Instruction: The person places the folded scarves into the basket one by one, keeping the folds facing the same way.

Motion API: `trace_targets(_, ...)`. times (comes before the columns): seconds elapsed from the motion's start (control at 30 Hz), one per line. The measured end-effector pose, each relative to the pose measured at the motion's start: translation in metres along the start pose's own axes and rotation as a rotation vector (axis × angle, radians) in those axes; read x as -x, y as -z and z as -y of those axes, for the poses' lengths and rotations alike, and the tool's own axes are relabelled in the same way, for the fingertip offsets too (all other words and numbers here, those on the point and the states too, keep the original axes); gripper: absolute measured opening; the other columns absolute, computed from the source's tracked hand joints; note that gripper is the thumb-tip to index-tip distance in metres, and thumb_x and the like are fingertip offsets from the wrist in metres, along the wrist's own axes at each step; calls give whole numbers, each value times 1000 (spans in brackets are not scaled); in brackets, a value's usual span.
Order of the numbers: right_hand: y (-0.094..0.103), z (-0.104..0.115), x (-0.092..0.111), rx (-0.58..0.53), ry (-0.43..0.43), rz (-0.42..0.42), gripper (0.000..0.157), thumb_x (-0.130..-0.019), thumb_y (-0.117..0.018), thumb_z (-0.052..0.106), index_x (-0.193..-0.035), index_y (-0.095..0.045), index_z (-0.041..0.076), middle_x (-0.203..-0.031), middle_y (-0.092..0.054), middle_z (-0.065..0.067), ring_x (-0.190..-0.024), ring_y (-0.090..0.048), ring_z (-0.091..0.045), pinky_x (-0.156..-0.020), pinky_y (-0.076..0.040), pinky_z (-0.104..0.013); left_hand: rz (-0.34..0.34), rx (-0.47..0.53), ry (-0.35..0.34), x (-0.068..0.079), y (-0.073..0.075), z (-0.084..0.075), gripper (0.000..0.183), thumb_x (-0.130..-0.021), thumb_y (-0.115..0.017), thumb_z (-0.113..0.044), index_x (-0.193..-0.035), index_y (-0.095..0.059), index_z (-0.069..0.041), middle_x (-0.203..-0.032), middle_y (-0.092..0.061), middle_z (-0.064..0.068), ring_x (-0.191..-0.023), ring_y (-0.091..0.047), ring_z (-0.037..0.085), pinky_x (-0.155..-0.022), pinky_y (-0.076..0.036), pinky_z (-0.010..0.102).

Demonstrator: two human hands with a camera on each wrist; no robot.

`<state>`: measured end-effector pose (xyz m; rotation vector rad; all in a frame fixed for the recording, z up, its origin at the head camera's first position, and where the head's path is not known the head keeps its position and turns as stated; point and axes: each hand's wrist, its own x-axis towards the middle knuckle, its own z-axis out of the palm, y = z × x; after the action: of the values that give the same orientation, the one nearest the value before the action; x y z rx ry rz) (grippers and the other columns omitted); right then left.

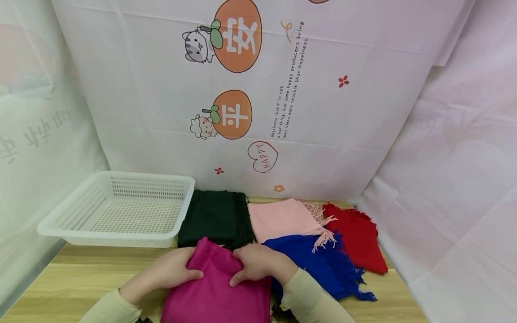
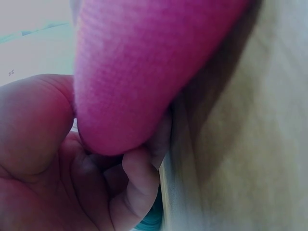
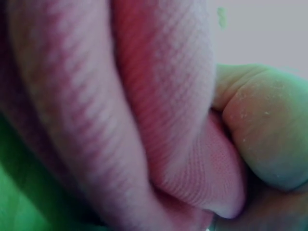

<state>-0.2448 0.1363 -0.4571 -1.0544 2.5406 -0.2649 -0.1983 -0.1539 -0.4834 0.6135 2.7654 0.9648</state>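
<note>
A folded magenta scarf (image 1: 220, 291) lies at the front middle of the table, its far end lifted a little. My left hand (image 1: 175, 268) grips its left side, thumb on top; in the left wrist view the fingers (image 2: 139, 178) curl under the scarf's rounded edge (image 2: 125, 96), close to the wood. From the right, my right hand (image 1: 260, 263) pinches the far right part, thumb on top. Thick folds of the scarf (image 3: 168, 106) fill the right wrist view, with the thumb (image 3: 269, 125) against them. The fingers beneath are mostly hidden.
A white plastic basket (image 1: 141, 215) with slotted walls stands at the back left. Folded scarves lie behind and right: dark green (image 1: 212, 217), pink with fringe (image 1: 282, 217), blue (image 1: 315, 264) partly under the pink one, and red (image 1: 359, 237). White printed cloth (image 1: 323, 112) hangs around the table.
</note>
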Motion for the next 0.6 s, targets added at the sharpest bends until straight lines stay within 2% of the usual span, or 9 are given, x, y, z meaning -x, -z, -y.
trace_targets(0.33,-3,-3,-2,20,40,-42,35,-96,-86,52,-95,-62,27,-80,-60,15,-72,-59,-5,-68,-48,-28,-28,-4,-6,1,0,-2,36,-93,-91,-35,-113,-71,-11,-90,-69,-10,-80,-64,8,-73,-55,36)
trace_targets(0.6,-2,-3,-2,17,75,-65,34,-98,-86,48,-94,-60,27,-76,-59,14,-70,-57,-3,-65,-46,-25,-42,-11,23,2,0,-4,32,-95,-89,-34,-106,-68,-13,-84,-65,-9,-75,-61,8,-69,-53,35)
